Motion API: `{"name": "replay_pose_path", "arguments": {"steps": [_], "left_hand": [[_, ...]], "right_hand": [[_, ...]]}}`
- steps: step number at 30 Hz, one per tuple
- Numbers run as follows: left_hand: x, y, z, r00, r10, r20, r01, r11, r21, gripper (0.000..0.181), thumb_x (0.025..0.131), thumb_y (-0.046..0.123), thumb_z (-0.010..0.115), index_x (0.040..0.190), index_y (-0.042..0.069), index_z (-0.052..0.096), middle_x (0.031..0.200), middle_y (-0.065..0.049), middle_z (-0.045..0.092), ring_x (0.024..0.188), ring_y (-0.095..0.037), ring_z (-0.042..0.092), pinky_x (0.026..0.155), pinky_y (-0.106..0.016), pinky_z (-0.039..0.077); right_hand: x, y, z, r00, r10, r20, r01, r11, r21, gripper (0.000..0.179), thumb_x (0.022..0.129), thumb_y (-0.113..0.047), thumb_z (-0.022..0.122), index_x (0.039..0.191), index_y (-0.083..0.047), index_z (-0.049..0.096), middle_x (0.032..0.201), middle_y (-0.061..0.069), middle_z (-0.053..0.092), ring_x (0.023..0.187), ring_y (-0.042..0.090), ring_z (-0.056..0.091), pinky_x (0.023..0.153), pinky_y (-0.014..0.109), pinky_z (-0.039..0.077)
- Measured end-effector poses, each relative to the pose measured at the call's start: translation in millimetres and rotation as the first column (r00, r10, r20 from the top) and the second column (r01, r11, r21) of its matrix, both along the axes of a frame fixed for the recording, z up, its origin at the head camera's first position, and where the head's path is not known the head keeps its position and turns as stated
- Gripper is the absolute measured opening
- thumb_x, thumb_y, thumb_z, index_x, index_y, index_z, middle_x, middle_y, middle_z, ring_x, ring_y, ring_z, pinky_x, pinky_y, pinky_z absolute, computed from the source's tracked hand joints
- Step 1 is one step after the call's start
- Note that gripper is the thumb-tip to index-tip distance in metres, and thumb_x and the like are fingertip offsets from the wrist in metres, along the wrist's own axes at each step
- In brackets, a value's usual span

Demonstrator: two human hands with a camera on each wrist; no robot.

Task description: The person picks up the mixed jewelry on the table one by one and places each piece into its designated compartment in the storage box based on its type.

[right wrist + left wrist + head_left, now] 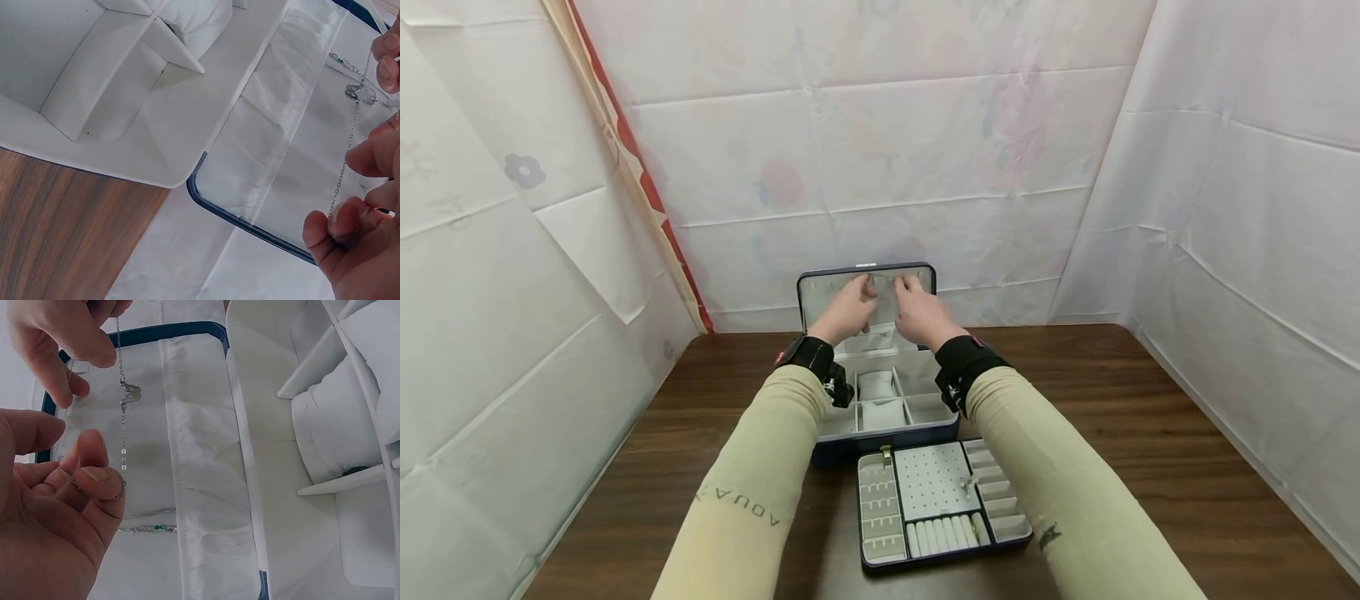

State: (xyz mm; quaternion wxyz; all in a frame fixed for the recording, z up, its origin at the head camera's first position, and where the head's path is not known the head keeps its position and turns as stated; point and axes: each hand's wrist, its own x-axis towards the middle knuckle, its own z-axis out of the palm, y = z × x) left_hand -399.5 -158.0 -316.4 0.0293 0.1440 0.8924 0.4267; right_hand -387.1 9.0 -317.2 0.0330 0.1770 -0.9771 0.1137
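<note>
A thin silver necklace (130,394) with a small pendant stretches between my two hands in front of the raised lid of a jewelry box. Its lower end in the left wrist view is pinched by my left hand (62,512), chain looped over the fingers. My right hand (359,250) pinches the other end between thumb and finger. In the head view the left hand (848,312) and right hand (922,315) are side by side near the top of the lid (820,292). Behind the chain, other necklaces (150,529), one with a green stone, hang against the lining.
Below the lid lies the box base (917,367) with white compartments and cushions (882,414). A lift-out tray (917,562) with ring rolls, a dotted panel and small slots sits in front on the wooden table (1090,400). A gathered pocket (206,481) lines the lid.
</note>
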Motion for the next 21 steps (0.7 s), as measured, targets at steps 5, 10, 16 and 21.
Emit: {"name": "replay_pose_path", "arguments": {"steps": [5,10,16,21], "left_hand": [[1.5,1.1,1.3,1.0,-0.017,0.021,0.016,1.0,0.026,0.065,0.106,0.01,0.043,0.163,0.005,0.013,0.148,-0.014,0.046,0.059,-0.015,0.053,0.054,-0.027,0.043],[1.6,1.2,0.1,0.999,-0.03,0.046,0.028,0.999,0.037,0.066,0.105,0.01,0.045,0.163,0.004,0.015,0.146,-0.015,0.047,0.059,-0.015,0.053,0.052,-0.027,0.042],[0.4,1.7,-0.7,0.998,-0.038,0.049,0.037,0.999,0.036,0.066,0.105,0.01,0.046,0.163,0.003,0.014,0.148,-0.015,0.047,0.058,-0.016,0.053,0.052,-0.028,0.042],[-0.4,2.1,-1.2,0.999,-0.033,0.029,0.032,0.999,0.031,0.064,0.105,0.01,0.044,0.162,0.002,0.016,0.148,-0.016,0.046,0.057,-0.015,0.053,0.052,-0.027,0.043]], "right_hand": [[-0.5,-0.5,0.4,1.0,-0.001,0.001,0.001,1.0,0.022,0.063,0.106,-0.012,0.044,0.164,-0.007,0.017,0.166,0.015,0.021,0.07,0.02,0.053,0.061,0.031,0.04],[-1.1,0.7,-1.3,1.0,0.003,0.004,-0.003,1.0,0.023,0.062,0.106,-0.012,0.045,0.163,-0.005,0.021,0.166,0.016,0.023,0.072,0.021,0.055,0.063,0.032,0.041],[-2.6,3.0,-3.0,1.0,-0.005,0.0,0.005,1.0,0.011,0.062,0.106,-0.012,0.047,0.162,-0.005,0.022,0.164,0.016,0.025,0.075,0.022,0.057,0.065,0.033,0.043],[-2.3,4.6,-3.6,1.0,-0.012,-0.009,0.012,1.0,0.011,0.062,0.106,-0.013,0.046,0.163,-0.006,0.021,0.165,0.015,0.025,0.07,0.021,0.054,0.063,0.032,0.041]]}}
